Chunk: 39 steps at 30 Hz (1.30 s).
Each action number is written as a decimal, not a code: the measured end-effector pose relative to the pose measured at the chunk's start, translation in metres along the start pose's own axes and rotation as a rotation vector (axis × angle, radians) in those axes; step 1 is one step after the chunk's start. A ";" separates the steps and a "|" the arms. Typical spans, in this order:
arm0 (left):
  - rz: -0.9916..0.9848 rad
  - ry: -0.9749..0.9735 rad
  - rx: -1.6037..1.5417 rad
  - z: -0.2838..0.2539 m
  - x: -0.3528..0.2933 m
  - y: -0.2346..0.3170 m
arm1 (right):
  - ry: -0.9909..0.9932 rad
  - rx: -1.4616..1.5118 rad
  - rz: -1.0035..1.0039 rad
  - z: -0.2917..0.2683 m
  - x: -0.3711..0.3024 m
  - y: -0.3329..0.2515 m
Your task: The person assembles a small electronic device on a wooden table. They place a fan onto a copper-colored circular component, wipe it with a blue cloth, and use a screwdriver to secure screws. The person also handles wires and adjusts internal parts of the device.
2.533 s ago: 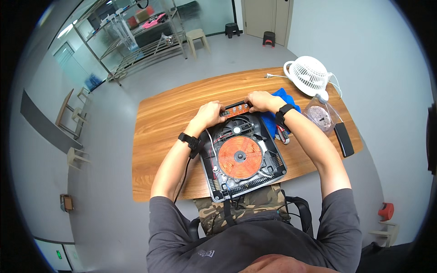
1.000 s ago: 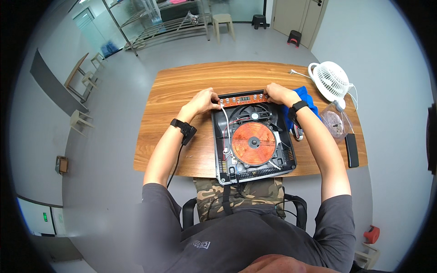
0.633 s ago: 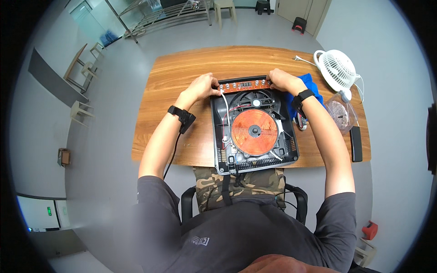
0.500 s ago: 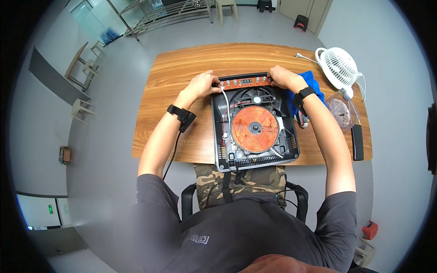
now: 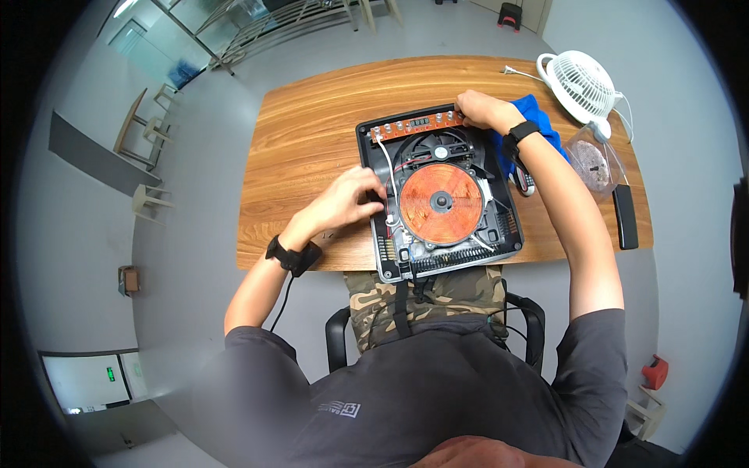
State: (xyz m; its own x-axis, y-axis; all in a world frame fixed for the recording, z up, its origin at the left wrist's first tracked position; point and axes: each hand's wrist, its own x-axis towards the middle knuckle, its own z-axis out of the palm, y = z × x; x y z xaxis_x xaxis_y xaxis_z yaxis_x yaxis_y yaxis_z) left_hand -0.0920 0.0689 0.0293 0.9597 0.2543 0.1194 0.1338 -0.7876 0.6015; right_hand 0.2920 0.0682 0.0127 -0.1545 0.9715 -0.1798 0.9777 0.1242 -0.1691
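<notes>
An opened induction cooker [image 5: 511, 248] lies on the wooden table in front of me, its round copper coil [image 5: 441, 204] exposed. A narrow orange control board [image 5: 417, 123] with buttons and a small display lies along its far edge. My right hand [image 5: 485, 111] is closed at the board's right end, its fingertips partly hidden. At the casing's left side, my left hand [image 5: 351, 196] has thumb and curved fingers apart, with nothing visible between them. Close to these fingers, a white cable [image 5: 388, 168] runs from the board's left end down to a connector beside the coil.
A blue cloth [image 5: 538, 125] lies right of the cooker, with a remote control [image 5: 524, 181] by it. Farther right are a white fan [image 5: 579, 84], a clear plastic container [image 5: 591, 162] and a black flat object [image 5: 625, 217]. A cabled black band circles my left wrist.
My left hand has let go of the board's left end and come nearer along the casing's left side. My right hand stays at the board's right end. The view has shifted slightly.
</notes>
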 end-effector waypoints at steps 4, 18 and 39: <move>-0.049 -0.098 0.065 0.009 -0.010 0.018 | -0.013 -0.020 0.021 0.004 0.003 0.003; -0.204 -0.004 0.000 0.046 -0.017 0.016 | -0.019 0.048 0.035 0.001 -0.001 0.006; -0.184 0.128 0.258 0.053 -0.012 0.028 | -0.018 -0.021 0.078 -0.007 -0.024 -0.004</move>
State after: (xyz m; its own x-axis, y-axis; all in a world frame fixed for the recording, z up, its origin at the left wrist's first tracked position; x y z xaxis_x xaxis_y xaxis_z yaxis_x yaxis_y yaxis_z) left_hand -0.0862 0.0139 0.0029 0.8773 0.4604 0.1353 0.3754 -0.8342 0.4040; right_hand 0.2924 0.0455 0.0244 -0.0796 0.9747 -0.2088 0.9897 0.0521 -0.1337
